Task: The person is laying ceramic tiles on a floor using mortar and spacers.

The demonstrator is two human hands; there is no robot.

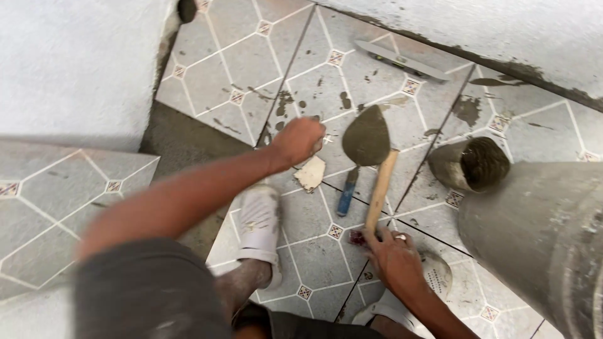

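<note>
Tiling worksite, patterned floor tiles [314,245] half laid, mortar-caked trowel [366,141], spirit level [402,60], bare screed [182,141]

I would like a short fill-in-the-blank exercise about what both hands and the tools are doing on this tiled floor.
1. The right hand rests on the wooden ____ of a tool lying on the tiled floor.
2. The trowel blade is coated with grey ____.
3. The left hand is closed into a ____ above a tile joint.
4. A long metal ____ lies on the tiles near the far wall.

Missing words: handle; mortar; fist; level
</note>
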